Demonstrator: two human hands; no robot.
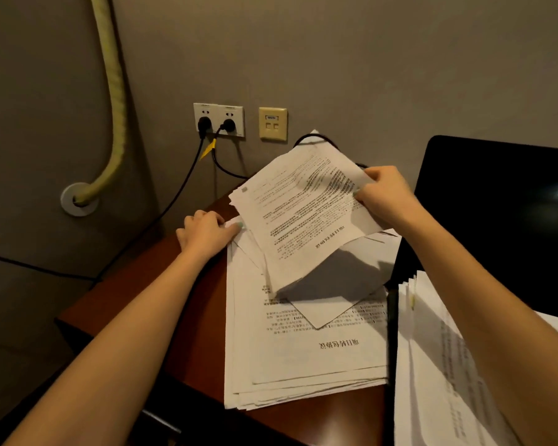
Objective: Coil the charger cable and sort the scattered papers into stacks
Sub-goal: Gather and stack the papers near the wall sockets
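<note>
Grey wall, 2 plugged sockets, brown desk under papers

left hand: pale green nail polish | right hand: same polish | forearms: bare

Lifted sheets hide part of the black cable; the right stack runs off the bottom edge.

At the far left corner of your reddish-brown desk, you see a white double wall socket and, just beside it, a cream data plate. Further left, a yellow wrapped pipe enters a round wall flange. A black screen stands at the right edge.
</note>
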